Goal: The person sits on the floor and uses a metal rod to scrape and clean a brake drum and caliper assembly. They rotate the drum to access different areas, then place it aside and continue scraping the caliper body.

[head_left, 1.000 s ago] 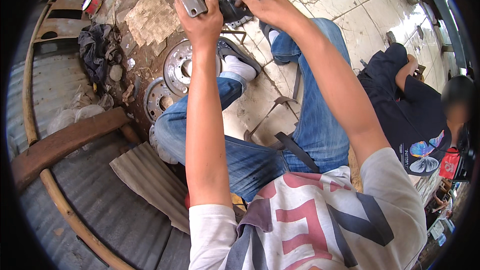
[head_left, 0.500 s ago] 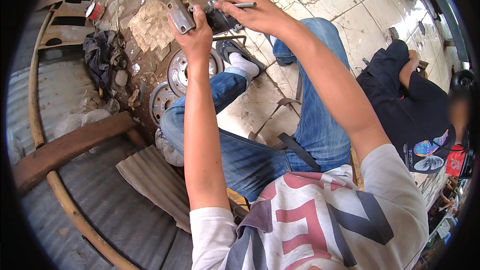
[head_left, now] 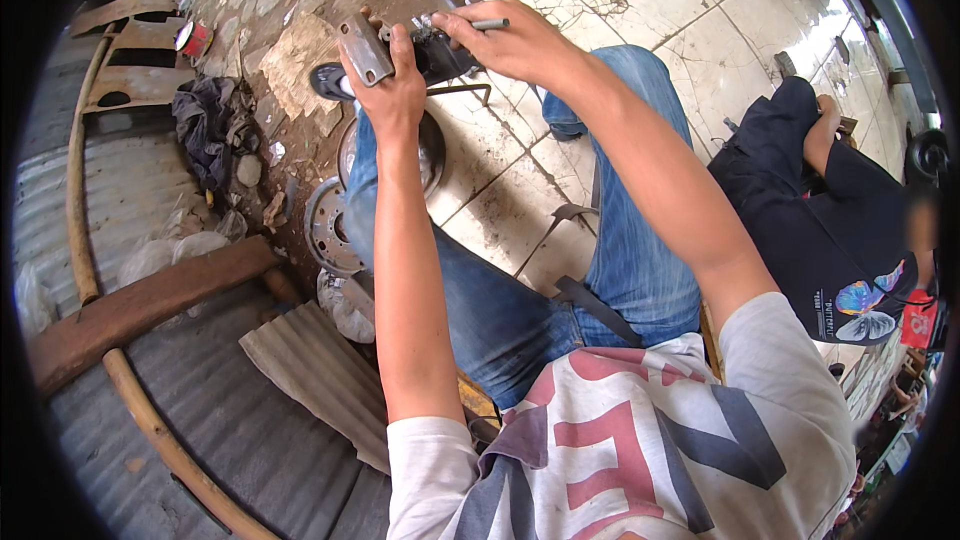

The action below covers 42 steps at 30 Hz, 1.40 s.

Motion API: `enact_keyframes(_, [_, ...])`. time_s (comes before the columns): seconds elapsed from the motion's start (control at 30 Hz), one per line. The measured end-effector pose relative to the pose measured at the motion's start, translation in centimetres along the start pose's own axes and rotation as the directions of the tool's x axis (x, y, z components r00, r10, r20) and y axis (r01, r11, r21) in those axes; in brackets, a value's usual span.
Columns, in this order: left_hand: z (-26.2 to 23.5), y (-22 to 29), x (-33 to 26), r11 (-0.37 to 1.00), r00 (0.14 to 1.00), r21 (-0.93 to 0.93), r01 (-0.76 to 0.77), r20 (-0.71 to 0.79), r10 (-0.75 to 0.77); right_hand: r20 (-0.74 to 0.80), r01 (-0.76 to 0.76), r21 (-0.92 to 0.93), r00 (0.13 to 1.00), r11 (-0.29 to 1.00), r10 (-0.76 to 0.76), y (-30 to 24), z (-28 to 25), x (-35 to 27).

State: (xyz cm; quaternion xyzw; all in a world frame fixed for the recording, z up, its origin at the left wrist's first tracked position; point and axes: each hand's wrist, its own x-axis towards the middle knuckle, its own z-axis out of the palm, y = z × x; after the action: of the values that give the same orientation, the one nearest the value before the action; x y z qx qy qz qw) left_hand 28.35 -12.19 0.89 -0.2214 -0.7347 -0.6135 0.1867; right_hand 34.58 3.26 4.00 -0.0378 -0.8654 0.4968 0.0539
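- Both hands sit higher and further from the body than half a second ago, raised toward the top of the view, and the left knee now hides more of the metal discs on the ground.
- The left hand [head_left: 392, 90] is closed around a dark metal assembly [head_left: 425, 50], fingers wrapped over it, with a flat grey plate [head_left: 365, 48] standing out at its left end.
- The right hand [head_left: 510, 40] pinches a thin grey rod-shaped tool [head_left: 488, 25], fingers closed on it, pressed against the top of the assembly.
- The assembly is held in the air above the knees, over the edge where cracked pale floor tiles [head_left: 690, 30] meet rough stone paving [head_left: 290, 0]; nothing supports it but the hands.
- Its long axis seems to run left to right across the view, plate end to the left. The rod lies nearly level, its free tip pointing right.
- Judged risk: with the part unsupported, the rod could slip off under pressure and jab the left hand, or a small piece could drop onto the tiles and roll away.
- Round metal discs [head_left: 325, 225] lie on the ground by the left leg, near a dark rag [head_left: 205, 130] and a corrugated sheet [head_left: 320, 380].
- Another person in dark clothes [head_left: 810, 210] sits at the right edge.
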Motion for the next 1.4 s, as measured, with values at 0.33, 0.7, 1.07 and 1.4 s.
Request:
enact_keyframes(0.33, [-0.1,-0.1,-1.6,0.996,0.997,-0.047,0.072,0.012,-0.072,-0.114,0.203,-0.233,0.966,0.951,-0.234,-1.4,1.4,-5.6])
enact_keyframes(0.7, [-0.2,-1.0,-0.1,0.970,0.974,0.094,-0.223,-0.016,0.225,-0.066,0.151,-0.159,0.984,0.976,-0.163,-2.0,1.8,-7.3])
enact_keyframes(1.07, [-0.6,-0.6,0.2,0.963,0.967,0.162,-0.216,-0.099,0.233,-0.179,0.062,-0.139,0.980,0.988,-0.087,-2.3,3.6,-5.9])
enact_keyframes(1.4, [-1.6,-0.4,-0.7,0.971,0.971,0.163,-0.174,-0.135,0.196,-0.214,0.035,-0.218,0.973,0.975,-0.083,-2.7,6.2,-9.5])
